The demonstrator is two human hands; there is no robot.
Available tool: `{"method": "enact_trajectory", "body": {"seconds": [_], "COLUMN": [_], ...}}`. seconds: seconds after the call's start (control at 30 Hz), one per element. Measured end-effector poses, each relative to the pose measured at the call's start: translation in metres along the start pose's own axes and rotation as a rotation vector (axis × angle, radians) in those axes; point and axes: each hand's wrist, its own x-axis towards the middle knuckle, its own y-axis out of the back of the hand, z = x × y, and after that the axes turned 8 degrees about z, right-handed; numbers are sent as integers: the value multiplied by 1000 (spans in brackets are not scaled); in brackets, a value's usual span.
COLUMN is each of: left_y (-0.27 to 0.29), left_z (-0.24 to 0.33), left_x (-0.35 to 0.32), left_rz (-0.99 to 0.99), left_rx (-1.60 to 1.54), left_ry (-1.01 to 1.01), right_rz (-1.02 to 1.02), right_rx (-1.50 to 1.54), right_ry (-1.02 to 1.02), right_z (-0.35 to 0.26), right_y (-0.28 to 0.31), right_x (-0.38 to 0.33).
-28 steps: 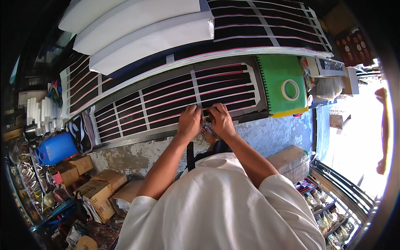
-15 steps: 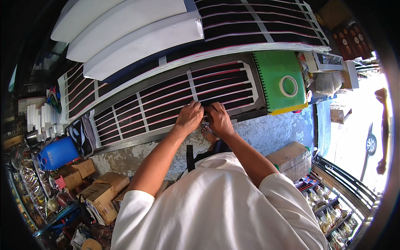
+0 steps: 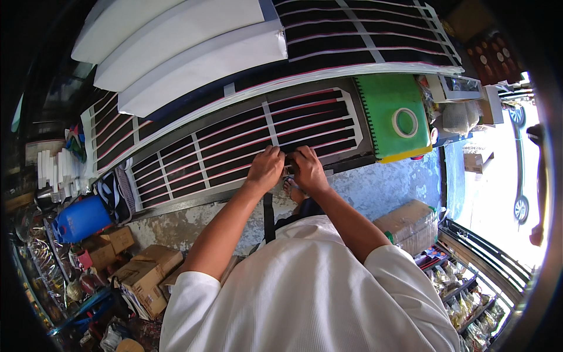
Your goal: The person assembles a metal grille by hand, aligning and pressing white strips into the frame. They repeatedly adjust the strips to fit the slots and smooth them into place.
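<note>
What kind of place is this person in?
It looks like a small workshop or shop, though I can't be sure: there's a striped sheet near the hands, stacked boxes and bagged goods.

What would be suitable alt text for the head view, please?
A person's left hand and right hand are close together at the near edge of a striped sheet; anything between them is unclear. Right of the sheet, a tape roll lies on a green pad.

Whatever sits between the left hand (image 3: 267,168) and right hand (image 3: 309,169) is partly hidden, too small to tell. Far left, the view's edge cuts off the white boxes (image 3: 202,67); near, the shirt (image 3: 305,287).
</note>
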Motion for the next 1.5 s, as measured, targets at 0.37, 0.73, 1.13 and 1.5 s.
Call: {"method": "enact_trajectory", "body": {"seconds": [0.37, 0.73, 1.13, 1.5], "left_y": [5, 10, 4, 9], "left_z": [-2, -1, 5, -3], "left_x": [-1, 6, 3, -6], "left_rz": [-33, -66, 25, 104], "left_rx": [56, 47, -81, -59], "left_ry": [2, -13, 26, 41], "right_rz": [-29, -9, 31, -61], "right_rx": [2, 21, 12, -24], "right_ry": [-28, -34, -15, -26], "right_z": [3, 0, 2, 5], "right_y": [0, 1, -1, 0], "right_x": [-1, 1, 0, 0]}}
